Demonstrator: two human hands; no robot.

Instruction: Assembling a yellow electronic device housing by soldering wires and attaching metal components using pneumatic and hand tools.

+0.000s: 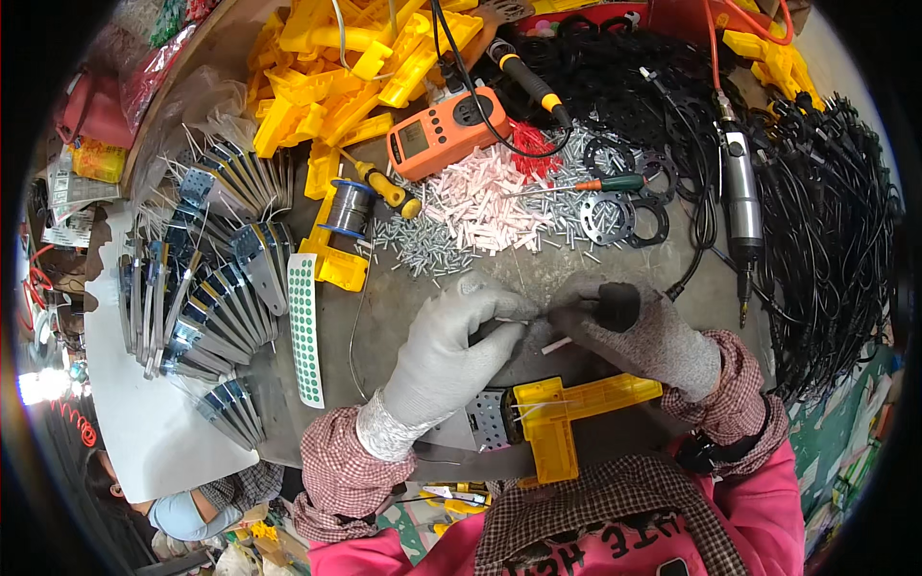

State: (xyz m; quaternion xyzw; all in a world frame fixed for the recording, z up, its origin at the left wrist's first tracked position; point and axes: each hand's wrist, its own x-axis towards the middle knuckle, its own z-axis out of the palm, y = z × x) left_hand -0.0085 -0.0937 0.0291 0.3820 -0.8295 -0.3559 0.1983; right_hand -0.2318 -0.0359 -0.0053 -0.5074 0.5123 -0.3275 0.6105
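Both hands wear grey gloves and meet above the middle of the bench. My left hand (456,341) is closed in a pinch; a thin pale end shows at its fingertips, too small to name. My right hand (639,326), with dark fingertips, is closed too, and a small white tube (556,346) sticks out below its fingers. Nearer to me lies a yellow T-shaped plastic housing (549,432) with thin white wires across it. Beside it, partly under my left wrist, is a perforated metal plate (488,420).
Left stand fanned metal plates with wires (216,317) and a green-dotted sticker strip (304,331). Beyond my hands are a solder spool (348,208), pale tubes (490,202), screws (423,245) and an orange meter (447,134). Right: a powered screwdriver (741,192) and black cables (821,259).
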